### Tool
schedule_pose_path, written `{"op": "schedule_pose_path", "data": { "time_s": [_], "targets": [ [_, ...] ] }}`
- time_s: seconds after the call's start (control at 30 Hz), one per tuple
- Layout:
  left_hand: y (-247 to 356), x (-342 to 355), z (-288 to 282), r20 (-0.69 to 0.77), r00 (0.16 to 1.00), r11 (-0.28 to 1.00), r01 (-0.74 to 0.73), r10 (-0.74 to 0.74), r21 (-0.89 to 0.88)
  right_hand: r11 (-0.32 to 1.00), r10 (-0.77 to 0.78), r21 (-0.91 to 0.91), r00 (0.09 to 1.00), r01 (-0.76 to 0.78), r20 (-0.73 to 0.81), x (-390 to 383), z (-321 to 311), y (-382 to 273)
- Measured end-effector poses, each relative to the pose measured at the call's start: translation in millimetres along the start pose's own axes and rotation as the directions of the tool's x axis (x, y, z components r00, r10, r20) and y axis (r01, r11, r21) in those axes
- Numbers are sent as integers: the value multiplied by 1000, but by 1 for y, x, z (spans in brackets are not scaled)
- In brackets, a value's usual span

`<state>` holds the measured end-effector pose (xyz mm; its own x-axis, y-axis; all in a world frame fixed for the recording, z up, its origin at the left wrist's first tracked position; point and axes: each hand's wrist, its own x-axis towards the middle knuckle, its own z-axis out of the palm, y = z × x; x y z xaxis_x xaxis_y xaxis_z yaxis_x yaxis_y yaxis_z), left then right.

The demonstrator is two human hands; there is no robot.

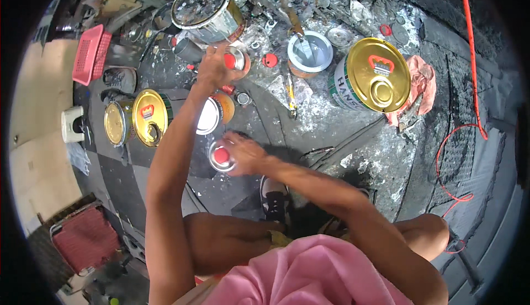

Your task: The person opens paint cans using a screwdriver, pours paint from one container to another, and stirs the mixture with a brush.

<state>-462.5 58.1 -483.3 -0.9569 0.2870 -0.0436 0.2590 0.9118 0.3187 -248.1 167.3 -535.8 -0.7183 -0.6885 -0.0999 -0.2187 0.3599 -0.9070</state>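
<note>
My left hand point(214, 69) reaches far forward, its fingers closed around the side of a round silver-topped can with a red cap point(230, 61). Closer to me, my right hand point(247, 154) grips a similar can with a red cap point(221, 156) from its right side; this hand is slightly blurred. Between the two hands stand a white-topped tin point(208, 116) and an orange-topped container point(226, 106). A small open cup point(243, 98) sits beside them. Past my left hand is a large paint-crusted bucket point(218, 22).
Two gold-lidded tins point(150, 118) stand left, near a pink basket point(91, 55). A tub of grey paint point(310, 54), a large gold-lidded can point(380, 76) and a pink rag point(420, 87) lie ahead right. A red hose point(470, 56) runs along the right. Scraps cover the far floor.
</note>
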Motion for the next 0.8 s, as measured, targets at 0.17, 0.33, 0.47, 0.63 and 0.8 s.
{"op": "schedule_pose_path", "data": {
  "time_s": [0.17, 0.33, 0.47, 0.63, 0.8],
  "targets": [
    [4, -5, 11, -38, 999, 999, -32, 33, 42, 980, 159, 129, 985, -150, -61, -71, -81, 4],
    [60, -37, -21, 434, 896, 961, 29, 97, -274, 963, 251, 175, 910, -203, -329, -99, -127, 33],
    [82, -67, -2, 776, 630, 736, 520, 10, -432, 983, 179, 125, 875, -137, -450, -100, -141, 33],
    [84, -102, 45, 617, 780, 662, 409, 103, -628, 992, 123, 29, 847, -126, -517, -106, -129, 40],
    [104, -105, 35, 705, 709, 739, 465, 18, -487, 881, 473, 148, 839, -449, -269, -115, -135, 18]
  ]
}}
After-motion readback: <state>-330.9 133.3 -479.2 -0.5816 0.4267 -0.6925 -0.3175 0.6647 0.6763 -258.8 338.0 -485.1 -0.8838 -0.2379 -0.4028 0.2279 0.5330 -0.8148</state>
